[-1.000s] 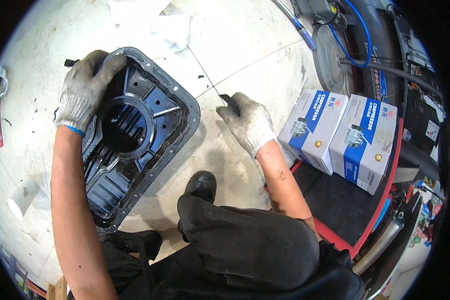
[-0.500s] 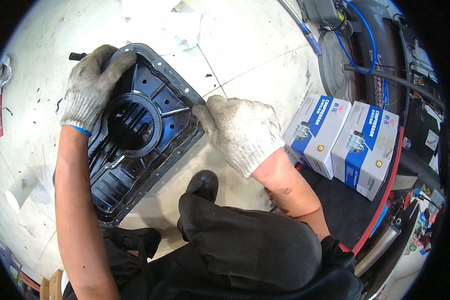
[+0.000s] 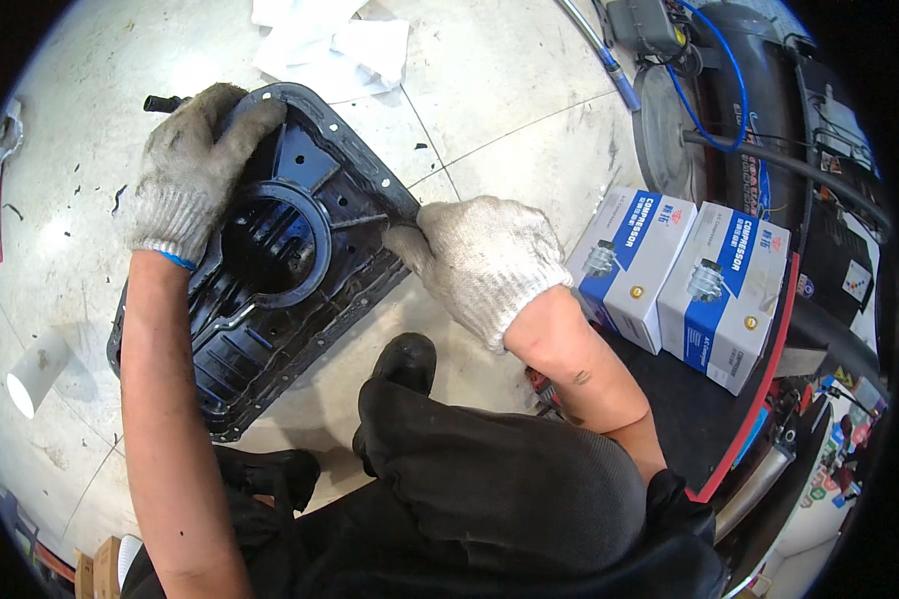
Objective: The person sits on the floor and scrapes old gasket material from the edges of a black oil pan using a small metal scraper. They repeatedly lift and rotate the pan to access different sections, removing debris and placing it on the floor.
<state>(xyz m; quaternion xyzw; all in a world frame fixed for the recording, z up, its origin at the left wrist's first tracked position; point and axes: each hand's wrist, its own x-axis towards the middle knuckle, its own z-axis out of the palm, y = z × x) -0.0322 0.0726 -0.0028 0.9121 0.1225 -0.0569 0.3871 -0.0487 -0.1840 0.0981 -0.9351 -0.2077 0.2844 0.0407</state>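
Black oil pan (image 3: 270, 299) open-side up (greasy); flat on floor

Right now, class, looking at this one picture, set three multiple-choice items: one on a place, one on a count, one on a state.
1. Where does the pan lie?
A. on the floor
B. on a bench
C. in a sink

2. How many boxes stand to the right?
A. one
B. two
C. four

3. What does the right hand do?
A. hangs in the air
B. holds a box
C. presses on the pan's rim

Answers:
1 A, the pan rests on the tiled floor.
2 B, two blue and white boxes stand side by side.
3 C, its fingers sit on the rim, while the left hand grips the far end.
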